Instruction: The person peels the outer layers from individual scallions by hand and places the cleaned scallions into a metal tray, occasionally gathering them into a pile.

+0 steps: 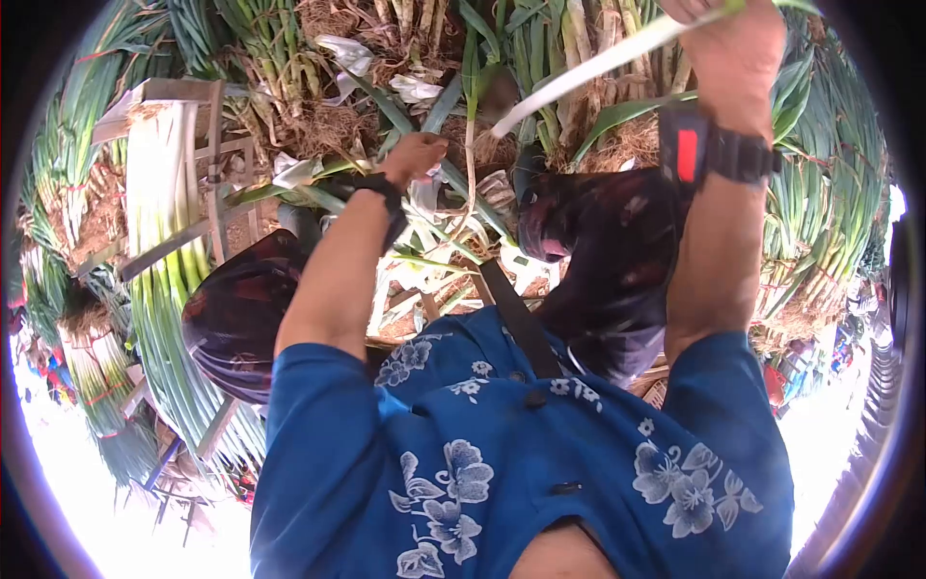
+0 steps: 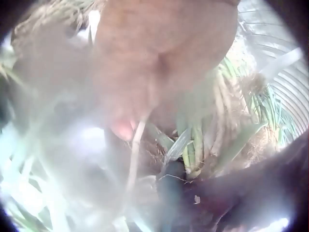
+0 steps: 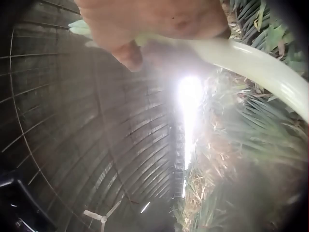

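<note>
A long leek with a white stalk (image 1: 598, 72) is gripped in my right hand (image 1: 738, 53), raised at the upper right, its white end slanting down toward the middle. In the right wrist view the pale stalk (image 3: 260, 65) passes beneath the curled fingers of the right hand (image 3: 159, 19). My left hand (image 1: 415, 159) is low between the knees, fingers loosely bent, beside a thin pale stem (image 1: 471, 169). The left wrist view shows that stem (image 2: 134, 162) below the left hand (image 2: 164, 48); whether the fingers touch it is hidden.
Upright leek bundles with roots (image 1: 395, 29) stand in front. Trimmed leeks (image 1: 164, 212) lie on a wooden rack (image 1: 217, 174) at the left. Loose peeled leaves (image 1: 424, 261) litter the ground between the knees. More bundles (image 1: 810, 232) stand at the right.
</note>
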Motion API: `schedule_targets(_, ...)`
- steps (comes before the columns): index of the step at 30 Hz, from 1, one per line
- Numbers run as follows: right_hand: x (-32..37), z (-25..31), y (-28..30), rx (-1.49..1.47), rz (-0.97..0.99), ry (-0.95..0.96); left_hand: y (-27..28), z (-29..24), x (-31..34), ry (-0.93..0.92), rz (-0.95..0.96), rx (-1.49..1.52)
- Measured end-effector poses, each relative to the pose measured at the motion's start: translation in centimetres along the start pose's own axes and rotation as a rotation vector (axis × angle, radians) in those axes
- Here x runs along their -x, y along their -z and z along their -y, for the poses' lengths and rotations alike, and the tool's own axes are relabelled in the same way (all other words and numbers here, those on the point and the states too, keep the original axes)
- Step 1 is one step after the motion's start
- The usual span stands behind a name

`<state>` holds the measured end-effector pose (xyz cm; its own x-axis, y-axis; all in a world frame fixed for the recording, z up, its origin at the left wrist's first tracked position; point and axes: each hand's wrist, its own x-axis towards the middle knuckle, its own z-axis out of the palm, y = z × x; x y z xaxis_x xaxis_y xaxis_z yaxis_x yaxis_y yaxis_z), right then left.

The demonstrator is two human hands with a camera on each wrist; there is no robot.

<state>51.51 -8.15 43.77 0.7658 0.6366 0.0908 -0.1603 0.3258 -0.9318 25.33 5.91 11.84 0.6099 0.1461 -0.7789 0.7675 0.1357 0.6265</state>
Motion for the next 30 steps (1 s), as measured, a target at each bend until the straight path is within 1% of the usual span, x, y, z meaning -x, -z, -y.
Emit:
schedule_targets(1, 0.3, 0.0, -0.7, -0.036, -0.091, -0.034, -1.3, 0.2, -1.6, 0.025, -0.079, 0.007)
schedule_targets(2, 0.4, -0.3, -1.0, -0.029, -0.121, 0.011, -2.1, 2.7, -5.0, -0.086, -0.135, -0.128)
schedule_targets(3, 0.1, -0.3, -0.5, -0.105, -0.049, -0.048, -3.3, 6.5, -9.6, -0.196, -0.191, -0.262)
schedule_targets(5, 0.0, -0.5, -0.1, -0.108, -0.046, -0.016, -5.3, 6.2, -11.8, -0.116, -0.298, -0.168)
schedule_targets(7, -0.7, -0.6, 1.9, -0.222, 0.074, -0.090, -7.1, 5.4, -13.4, -0.066, -0.368, -0.142)
schedule_targets(8, -0.3, 0.4, 1.4, -0.246, 0.131, -0.160, -8.0, 5.4, -14.4, -0.068, -0.425, -0.267)
schedule_targets(9, -0.3, 0.8, 1.3, -0.272, 0.188, -0.232, -8.7, 4.8, -14.6, -0.039, -0.440, -0.171)
schedule_targets(11, -1.0, 0.9, 2.2, -0.275, 0.286, -0.235, -9.8, 4.3, -15.1, 0.018, -0.470, 0.017)
schedule_targets(14, -1.1, 0.6, 2.5, -0.276, 0.301, -0.215, -9.8, 4.7, -16.5, 0.042, -0.355, 0.375)
schedule_targets(15, -0.8, 0.4, 1.9, -0.250, 0.250, -0.199, -9.6, 1.2, -13.7, 0.129, -0.397, 0.521)
schedule_targets(16, -0.4, 0.3, 1.3, -0.228, 0.201, -0.182, -9.1, 0.4, -12.3, 0.100, -0.417, 0.572)
schedule_targets(18, -0.9, -0.7, 1.7, -0.089, 0.089, -0.074, -7.6, -1.4, -9.8, 0.019, -0.474, 0.675)
schedule_targets(19, -0.9, -0.5, 1.6, -0.051, 0.068, -0.081, -6.8, -2.3, -7.9, 0.006, -0.462, 0.732)
schedule_targets(20, -0.7, -0.8, 1.4, -0.085, 0.048, -0.097, -6.3, -3.1, -5.7, -0.009, -0.451, 0.789)
schedule_targets(21, -0.5, -1.0, 0.9, -0.120, 0.027, -0.113, -5.7, -2.4, -4.6, -0.064, -0.422, 0.814)
schedule_targets(22, 0.0, -0.5, 0.0, -0.078, 0.045, -0.149, -5.1, -1.7, -3.3, -0.121, -0.392, 0.838)
schedule_targets(23, 0.3, -0.3, -0.8, -0.065, -0.005, -0.184, -4.3, -2.3, -0.8, -0.092, -0.412, 0.825)
schedule_targets(24, 0.6, -0.3, -1.3, -0.053, -0.053, -0.220, -3.2, -2.3, 1.2, -0.057, -0.379, 0.825)
schedule_targets(26, 1.1, 0.0, -1.7, -0.206, 0.099, -0.324, -2.1, -2.7, 5.2, -0.156, -0.332, 0.999)
schedule_targets(27, 0.9, -0.8, -1.9, -0.110, 0.172, -0.303, -1.4, -3.3, 7.5, -0.174, -0.316, 1.024)
schedule_targets(28, 0.8, -1.4, -1.9, -0.180, 0.217, -0.362, -1.0, -4.1, 9.8, -0.234, -0.298, 1.059)
schedule_targets(30, 1.4, -1.6, -3.5, -0.125, 0.169, -0.397, -0.5, -6.4, 14.5, -0.364, -0.251, 1.124)
